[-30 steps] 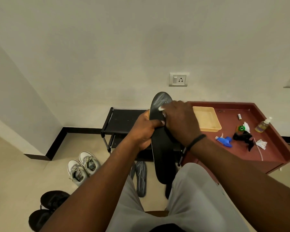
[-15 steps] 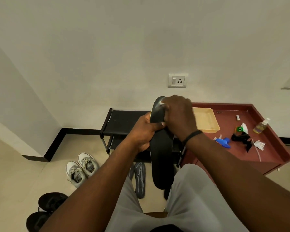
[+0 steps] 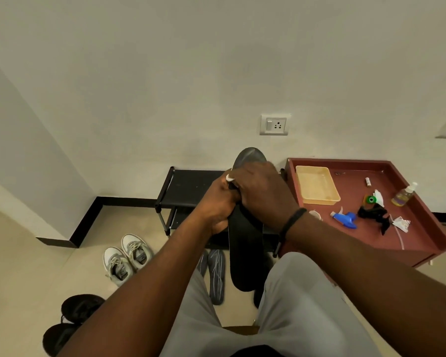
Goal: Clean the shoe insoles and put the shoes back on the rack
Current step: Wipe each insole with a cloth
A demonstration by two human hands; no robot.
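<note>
The left hand [image 3: 218,202] grips the black insole [image 3: 245,243] upright above the knees, before the rack [image 3: 188,186]. The right hand [image 3: 263,191] pinches a white wipe [image 3: 229,178] against it.

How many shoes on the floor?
4: two white sneakers beside the rack, two black shoes at bottom left. More may be hidden behind the arms.

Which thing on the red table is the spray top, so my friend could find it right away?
Look at the red table against the wall, to the right of the black shoe rack. Near its front edge, below the yellow tray, lies the spray top. It is the only bright blue thing there, lying beside a black cloth.
</note>
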